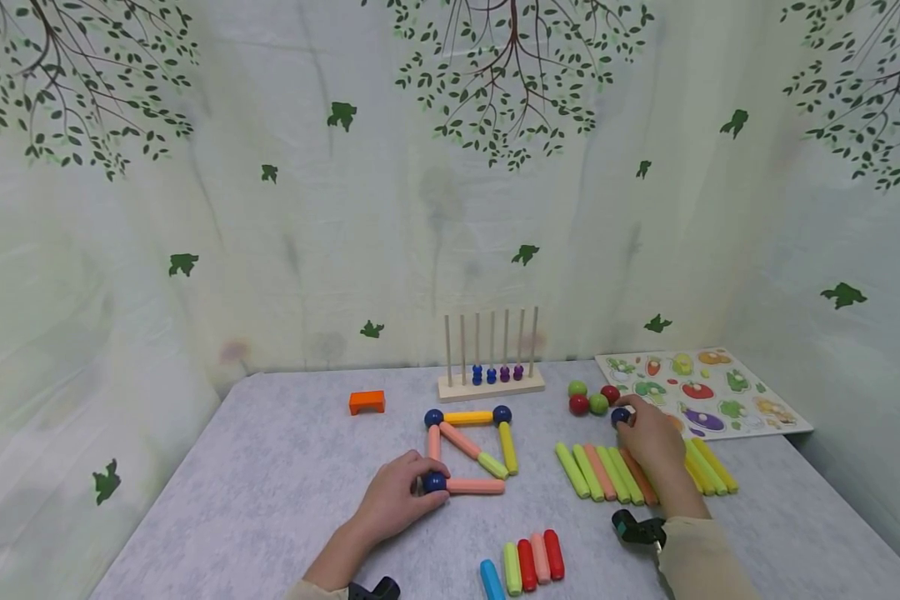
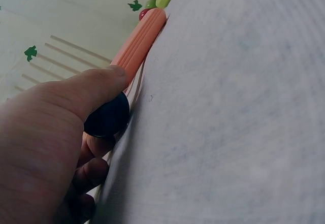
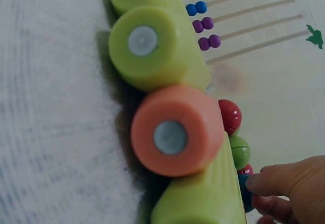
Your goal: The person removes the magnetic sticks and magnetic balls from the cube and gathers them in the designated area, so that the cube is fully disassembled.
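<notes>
My left hand (image 1: 403, 498) grips a dark blue ball (image 1: 435, 482) at the near-left corner of a stick-and-ball shape. A salmon rod (image 1: 476, 486) reaches right from that ball; in the left wrist view, the thumb tip lies against a salmon rod (image 2: 141, 41). Two more blue balls mark the far corners, joined by an orange-yellow rod (image 1: 468, 417). A salmon rod (image 1: 459, 440) and a light green rod (image 1: 492, 465) run diagonally inside. Far right, my right hand (image 1: 656, 446) pinches another dark blue ball (image 1: 621, 417) between thumb and finger, beside red and green balls (image 1: 598, 404).
Coloured rods (image 1: 602, 473) lie in a row under and beside the right forearm. Several more rods (image 1: 527, 562) lie at the front. Behind stand a peg rack with beads (image 1: 491, 383) and an orange block (image 1: 367, 402). A vegetable picture board (image 1: 757, 408) fills the back right.
</notes>
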`<state>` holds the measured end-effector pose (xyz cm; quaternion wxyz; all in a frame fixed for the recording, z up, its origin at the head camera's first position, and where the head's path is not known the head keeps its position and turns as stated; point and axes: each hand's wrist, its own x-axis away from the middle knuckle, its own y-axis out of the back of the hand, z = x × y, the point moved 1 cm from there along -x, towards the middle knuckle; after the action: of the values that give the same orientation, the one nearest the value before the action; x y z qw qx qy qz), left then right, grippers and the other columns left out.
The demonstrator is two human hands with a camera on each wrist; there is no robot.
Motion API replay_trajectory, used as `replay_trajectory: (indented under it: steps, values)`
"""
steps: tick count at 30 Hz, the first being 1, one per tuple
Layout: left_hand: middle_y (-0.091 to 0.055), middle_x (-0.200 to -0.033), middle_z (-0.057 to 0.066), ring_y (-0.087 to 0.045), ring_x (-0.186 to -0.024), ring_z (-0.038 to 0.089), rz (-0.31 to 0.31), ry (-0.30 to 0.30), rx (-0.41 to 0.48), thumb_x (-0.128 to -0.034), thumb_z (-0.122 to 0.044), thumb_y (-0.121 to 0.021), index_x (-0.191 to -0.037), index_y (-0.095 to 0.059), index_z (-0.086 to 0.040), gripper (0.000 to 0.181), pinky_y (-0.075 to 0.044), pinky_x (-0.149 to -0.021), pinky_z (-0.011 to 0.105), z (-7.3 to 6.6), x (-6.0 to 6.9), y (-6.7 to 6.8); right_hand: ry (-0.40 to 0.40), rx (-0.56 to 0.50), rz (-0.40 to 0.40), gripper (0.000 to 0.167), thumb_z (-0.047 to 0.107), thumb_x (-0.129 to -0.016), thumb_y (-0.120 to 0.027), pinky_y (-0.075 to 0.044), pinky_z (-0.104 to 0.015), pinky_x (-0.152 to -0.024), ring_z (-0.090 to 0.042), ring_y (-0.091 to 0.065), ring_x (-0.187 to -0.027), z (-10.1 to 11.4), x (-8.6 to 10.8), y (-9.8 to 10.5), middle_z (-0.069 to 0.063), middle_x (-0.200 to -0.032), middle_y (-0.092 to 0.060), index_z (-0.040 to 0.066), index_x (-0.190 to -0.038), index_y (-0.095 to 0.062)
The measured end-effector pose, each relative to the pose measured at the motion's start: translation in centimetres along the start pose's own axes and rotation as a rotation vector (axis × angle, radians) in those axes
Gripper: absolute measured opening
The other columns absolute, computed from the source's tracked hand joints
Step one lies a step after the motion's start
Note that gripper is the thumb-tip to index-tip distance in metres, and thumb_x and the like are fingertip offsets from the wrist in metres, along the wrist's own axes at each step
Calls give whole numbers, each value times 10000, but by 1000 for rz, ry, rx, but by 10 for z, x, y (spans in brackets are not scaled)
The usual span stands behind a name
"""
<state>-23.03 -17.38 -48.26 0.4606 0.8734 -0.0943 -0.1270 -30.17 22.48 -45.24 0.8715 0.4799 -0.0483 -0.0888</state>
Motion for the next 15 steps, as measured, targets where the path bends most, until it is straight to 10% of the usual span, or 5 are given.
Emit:
replay_trajectory:
  steps: [15]
  values:
    - [-529,-833,-101,-461,-697,76,8,10,2,-853,-460,-760,-1098,-706,-322,286,-358,-585,216,-2,0,1,206,-119,-50,296,197,-998,-554,-511,-502,-931,-313,-600,-1071,22,8,5,-164,-1232,-656,100,-1268,-629]
